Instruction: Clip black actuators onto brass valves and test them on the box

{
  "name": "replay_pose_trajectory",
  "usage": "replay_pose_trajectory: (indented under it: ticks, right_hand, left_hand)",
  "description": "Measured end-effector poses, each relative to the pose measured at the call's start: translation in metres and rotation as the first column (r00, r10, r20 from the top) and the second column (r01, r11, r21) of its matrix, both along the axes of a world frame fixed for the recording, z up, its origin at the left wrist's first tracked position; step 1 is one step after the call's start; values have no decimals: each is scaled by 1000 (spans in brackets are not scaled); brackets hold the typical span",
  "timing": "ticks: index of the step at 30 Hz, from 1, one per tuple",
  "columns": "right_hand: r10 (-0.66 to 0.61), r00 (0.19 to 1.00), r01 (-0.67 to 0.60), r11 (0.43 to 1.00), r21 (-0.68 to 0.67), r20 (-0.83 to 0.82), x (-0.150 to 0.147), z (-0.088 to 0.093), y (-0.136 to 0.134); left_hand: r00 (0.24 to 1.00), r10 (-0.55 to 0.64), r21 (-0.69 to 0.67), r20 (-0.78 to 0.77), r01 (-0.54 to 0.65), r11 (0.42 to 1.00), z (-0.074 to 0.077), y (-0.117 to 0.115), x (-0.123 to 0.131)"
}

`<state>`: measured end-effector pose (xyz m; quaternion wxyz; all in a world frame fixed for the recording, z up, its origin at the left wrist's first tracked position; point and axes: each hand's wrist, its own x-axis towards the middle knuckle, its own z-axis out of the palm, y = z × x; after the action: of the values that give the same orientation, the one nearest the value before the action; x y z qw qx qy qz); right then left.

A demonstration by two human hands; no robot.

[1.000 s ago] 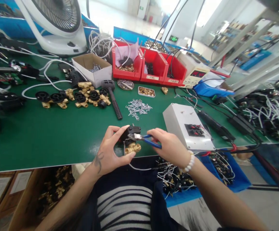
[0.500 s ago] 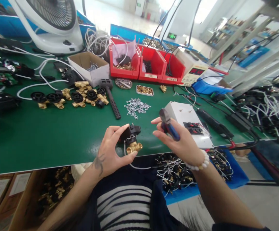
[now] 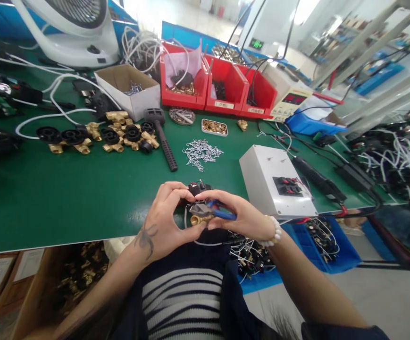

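My left hand (image 3: 165, 215) is closed around a small valve (image 3: 198, 204) with a black top and a brass body, held at the near edge of the green table (image 3: 66, 198). A thin white wire hangs from the valve. My right hand (image 3: 242, 215) grips blue-handled pliers (image 3: 212, 211). The pliers' metal jaws rest against the valve just above its brass fitting. Both hands meet over the table edge, above my striped top.
A white box with red and black terminals (image 3: 273, 182) stands right of my hands. A pile of metal clips (image 3: 201, 153) and a black-handled tool (image 3: 162, 137) lie behind. Brass and black valves (image 3: 112, 134), red bins (image 3: 222, 89), a cardboard box (image 3: 129, 92) and a fan (image 3: 73, 28) stand farther back.
My right hand first lifted the pliers up and right, away from the valve. It has now come back down and left, with the jaws against the valve again.
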<state>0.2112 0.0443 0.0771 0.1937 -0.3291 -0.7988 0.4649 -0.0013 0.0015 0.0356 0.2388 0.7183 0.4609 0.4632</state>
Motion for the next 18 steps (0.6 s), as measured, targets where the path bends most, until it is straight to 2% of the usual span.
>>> replay_pose_trajectory:
  ticks: [10, 12, 13, 14, 15, 17, 18]
  right_hand:
    - [62, 998, -61, 998, 17, -34, 1, 1, 4]
    - [3, 1000, 0, 997, 80, -26, 3, 5, 2]
    - [-85, 996, 90, 985, 146, -40, 4, 7, 0]
    - [-209, 974, 223, 948, 228, -84, 7, 7, -2]
    - [-348, 923, 383, 870, 310, -164, 9, 7, -4]
    - [-539, 756, 655, 626, 424, -371, 16, 4, -7]
    - [-560, 724, 688, 552, 470, -402, 18, 2, -9]
  left_hand:
    - [999, 35, -38, -13, -36, 999, 0, -3, 3]
    - [999, 34, -75, 33, -32, 997, 0, -3, 3]
    - [998, 35, -101, 59, -29, 994, 0, -3, 3]
    - [996, 38, -129, 80, -27, 991, 0, -3, 2]
    - [995, 40, -150, 94, -26, 988, 0, -3, 2]
    - [994, 46, -166, 102, -28, 986, 0, -2, 1]
    - [993, 50, -166, 104, -32, 986, 1, -2, 1]
